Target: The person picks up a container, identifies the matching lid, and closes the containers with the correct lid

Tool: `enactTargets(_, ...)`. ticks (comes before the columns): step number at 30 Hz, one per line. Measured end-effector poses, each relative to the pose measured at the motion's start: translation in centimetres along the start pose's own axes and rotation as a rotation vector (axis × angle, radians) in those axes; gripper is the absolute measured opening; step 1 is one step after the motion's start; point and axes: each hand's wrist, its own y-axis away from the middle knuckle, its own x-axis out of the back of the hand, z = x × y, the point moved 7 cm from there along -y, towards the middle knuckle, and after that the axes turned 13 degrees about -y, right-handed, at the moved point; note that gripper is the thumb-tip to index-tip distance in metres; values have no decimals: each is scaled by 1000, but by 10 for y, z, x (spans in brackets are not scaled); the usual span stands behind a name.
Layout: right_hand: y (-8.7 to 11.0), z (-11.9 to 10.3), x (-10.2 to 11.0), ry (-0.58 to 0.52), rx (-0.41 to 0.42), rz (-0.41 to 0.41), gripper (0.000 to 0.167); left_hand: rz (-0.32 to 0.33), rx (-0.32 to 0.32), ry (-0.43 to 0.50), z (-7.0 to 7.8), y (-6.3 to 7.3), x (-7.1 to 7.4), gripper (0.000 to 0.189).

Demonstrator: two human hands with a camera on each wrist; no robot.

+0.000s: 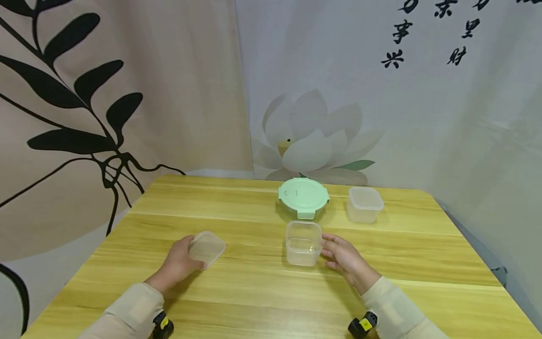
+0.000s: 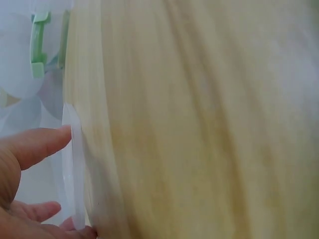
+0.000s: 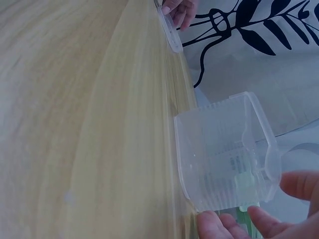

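A flat translucent plastic lid (image 1: 207,249) is pinched in my left hand (image 1: 178,263), over the left part of the table. From the left wrist view the lid (image 2: 75,169) shows edge-on, with the thumb and fingertips (image 2: 50,142) at its edges. An uncovered clear plastic container (image 1: 304,244) stands upright near the middle of the table. My right hand (image 1: 345,259) is beside it, its loosely spread fingers right at the container's right side. In the right wrist view those fingertips (image 3: 209,224) lie close along the container's wall (image 3: 219,154).
Behind the clear container stands a round bowl with a mint-green clip lid (image 1: 303,195). A second translucent square container, covered on top (image 1: 365,205), is at the back right. The wooden table (image 1: 254,301) ends at printed curtains (image 1: 190,94) at the back.
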Motion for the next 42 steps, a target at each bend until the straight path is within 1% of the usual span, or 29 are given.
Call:
enactTargets(7,0,0,0,-3,6,8,49,-23,42,33,-1,-3,-4,95)
enactTargets(14,0,0,-1,3,9,3,50,-21,74,46,-1,-4,-4,97)
enactTargets(18,0,0,-1,4,14,-2,51,-10,88,60,0,-5,-3,92)
enactTargets(23,0,0,-1,1,10,-4,50,6,89,128,0,-6,-4,83)
enactTargets(29,1,-1,-2,-3,9,-8,50,17,82,185,-1,-8,-5,73)
enactTargets(35,1,-2,-2,-6,13,-11,50,7,81,277,-1,-8,-8,70)
enactTargets(39,0,0,-1,-14,12,-3,50,19,69,300,0,-8,-8,68)
enactTargets(42,0,1,0,-18,11,-1,50,1,74,342,2,-7,-9,68)
